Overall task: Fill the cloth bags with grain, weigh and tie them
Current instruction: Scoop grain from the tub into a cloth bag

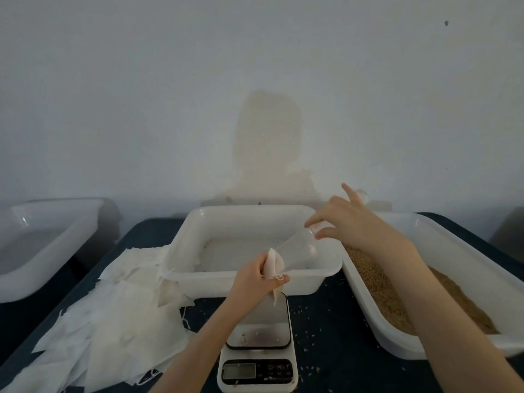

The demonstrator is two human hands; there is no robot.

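My left hand (255, 279) grips a small white cloth bag (274, 265) by its mouth, above the far end of the kitchen scale (259, 336). My right hand (346, 219) holds a clear plastic cup (300, 249) by its base, tilted with its rim at the bag's mouth. Both are held over the front rim of the middle white tray (198, 222). Brown grain (382, 290) fills the white tray on the right (465, 251). I cannot tell how much grain is in the cup or bag.
A heap of flat white cloth bags (113, 313) covers the dark table (334, 307) to the left of the scale. Another white tray (42, 236) stands at the far left. Loose grains lie scattered around the scale. A pale wall rises close behind.
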